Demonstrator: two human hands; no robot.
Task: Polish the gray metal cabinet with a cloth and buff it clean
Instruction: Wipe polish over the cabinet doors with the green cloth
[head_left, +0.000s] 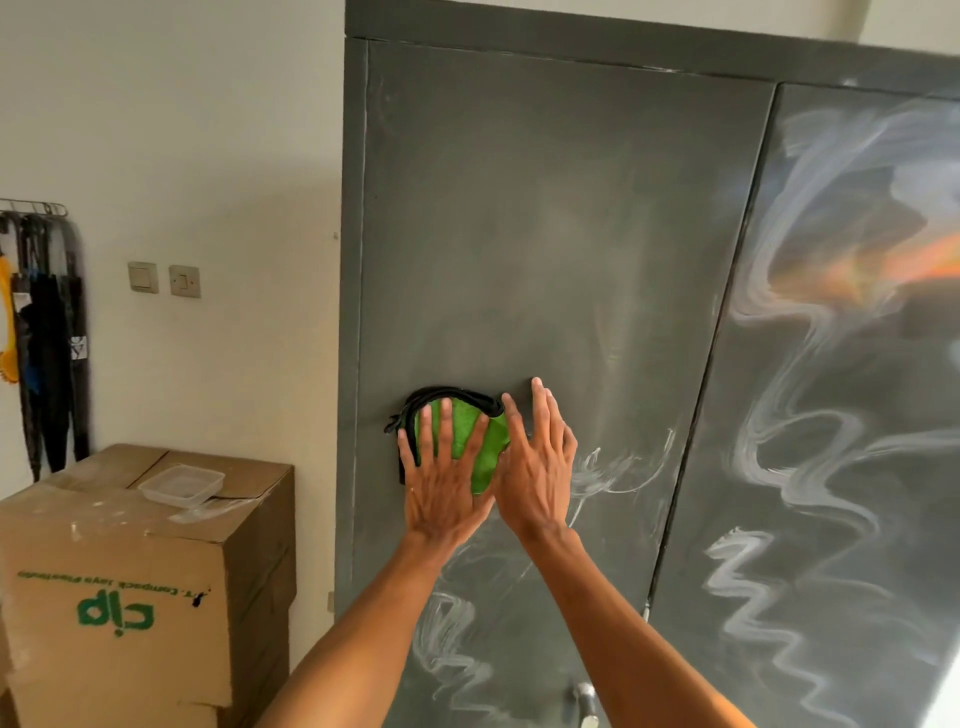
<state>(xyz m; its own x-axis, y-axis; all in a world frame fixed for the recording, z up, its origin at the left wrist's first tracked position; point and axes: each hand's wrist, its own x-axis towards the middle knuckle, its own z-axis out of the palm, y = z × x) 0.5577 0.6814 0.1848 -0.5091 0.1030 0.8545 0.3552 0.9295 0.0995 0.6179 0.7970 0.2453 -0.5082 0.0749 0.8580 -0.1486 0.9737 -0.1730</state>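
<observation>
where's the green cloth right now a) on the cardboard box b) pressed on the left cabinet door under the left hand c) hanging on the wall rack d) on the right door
b: the left hand, fingers spread, presses the green cloth flat against the left cabinet door.

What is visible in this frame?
cabinet: one, gray, two doors, right.
cloth: one, green with black edging, on left door.
polish streaks: many, white, both doors.
handle: one, silver, bottom edge.
cardboard boxes: at least two, brown, stacked left of cabinet.
plastic container: one, clear, on top box.
wall switches: two, pale, left wall.
straps: several, dark, hanging far left.
left hand: one, fingers spread, pressing the cloth.
right hand: one, flat on door beside cloth.
</observation>
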